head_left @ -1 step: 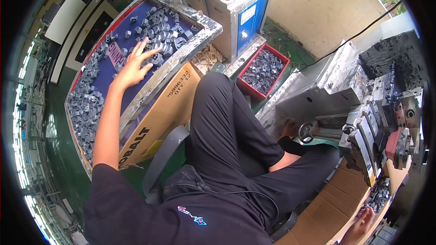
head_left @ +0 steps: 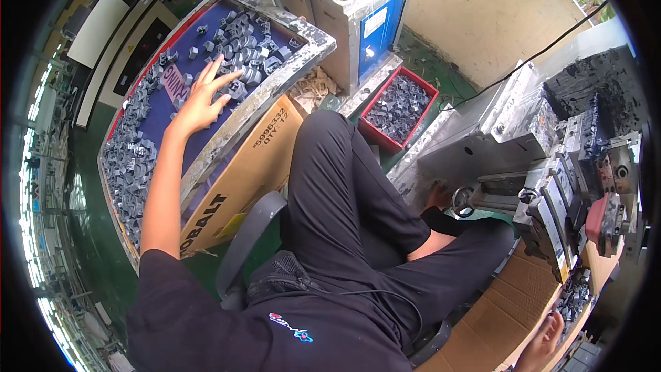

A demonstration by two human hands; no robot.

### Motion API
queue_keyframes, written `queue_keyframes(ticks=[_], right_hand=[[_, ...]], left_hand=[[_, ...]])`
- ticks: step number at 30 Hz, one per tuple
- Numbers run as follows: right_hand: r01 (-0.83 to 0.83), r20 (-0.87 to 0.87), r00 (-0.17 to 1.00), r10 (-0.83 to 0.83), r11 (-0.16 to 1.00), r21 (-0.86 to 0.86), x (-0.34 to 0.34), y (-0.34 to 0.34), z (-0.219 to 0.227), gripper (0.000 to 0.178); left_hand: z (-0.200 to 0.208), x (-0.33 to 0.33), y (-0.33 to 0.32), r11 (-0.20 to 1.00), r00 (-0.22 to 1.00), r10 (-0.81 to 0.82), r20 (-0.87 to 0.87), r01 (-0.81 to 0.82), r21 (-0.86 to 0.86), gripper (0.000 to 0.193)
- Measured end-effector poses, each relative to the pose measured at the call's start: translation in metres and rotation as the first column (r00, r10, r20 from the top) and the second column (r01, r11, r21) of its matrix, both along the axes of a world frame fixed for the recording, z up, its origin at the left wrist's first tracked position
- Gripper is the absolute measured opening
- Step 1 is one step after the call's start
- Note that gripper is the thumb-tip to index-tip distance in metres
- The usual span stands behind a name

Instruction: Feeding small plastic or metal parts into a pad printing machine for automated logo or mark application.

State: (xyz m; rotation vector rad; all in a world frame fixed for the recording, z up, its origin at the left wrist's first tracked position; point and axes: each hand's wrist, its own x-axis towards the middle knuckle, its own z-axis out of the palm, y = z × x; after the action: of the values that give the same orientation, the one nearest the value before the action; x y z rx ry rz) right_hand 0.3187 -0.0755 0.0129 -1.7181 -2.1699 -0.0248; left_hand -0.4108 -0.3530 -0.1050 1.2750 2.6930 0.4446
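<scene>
My left hand (head_left: pixel 198 105) reaches over a wide framed tray (head_left: pixel 308 41) with a blue lining, at the upper left. Its fingers are spread, and the tips rest at a heap of small grey metal parts (head_left: pixel 246 47). More of these parts (head_left: pixel 134 172) crowd the tray's left side. At the lower right, my right hand (head_left: pixel 544 341) is beside an open cardboard box (head_left: pixel 506 303), close to some dark grey parts (head_left: pixel 575 296). Its fingers are loosely bent, and I see nothing held in them.
A red bin (head_left: pixel 383 139) full of grey parts stands on the floor ahead. To the right is a metal machine (head_left: pixel 551 213) with a handwheel (head_left: pixel 463 198). A printed carton (head_left: pixel 241 172) stands under the tray, next to a chair armrest (head_left: pixel 251 234). A black cable (head_left: pixel 544 52) hangs ahead.
</scene>
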Motion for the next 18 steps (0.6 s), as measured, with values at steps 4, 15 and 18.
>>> queue_keyframes(ticks=[4,15,18], right_hand=[[-0.376,0.311,0.873,0.375,0.925,-0.06,0.092,0.002,-0.051,0.039],[0.026,-0.007,1.0,-0.028,0.974,-0.224,0.04,-0.016,-0.024,0.036],[0.114,0.051,0.993,-0.102,0.888,-0.445,0.068,-0.035,-0.012,0.044]], left_hand=[[0.017,0.02,0.045,0.978,0.991,-0.08,-0.108,0.099,0.182,0.048],[0.07,0.197,0.222,0.594,0.76,-0.647,-0.063,0.554,0.583,0.026],[0.082,0.244,0.259,0.439,0.638,-0.77,-0.027,0.56,0.703,0.027]])
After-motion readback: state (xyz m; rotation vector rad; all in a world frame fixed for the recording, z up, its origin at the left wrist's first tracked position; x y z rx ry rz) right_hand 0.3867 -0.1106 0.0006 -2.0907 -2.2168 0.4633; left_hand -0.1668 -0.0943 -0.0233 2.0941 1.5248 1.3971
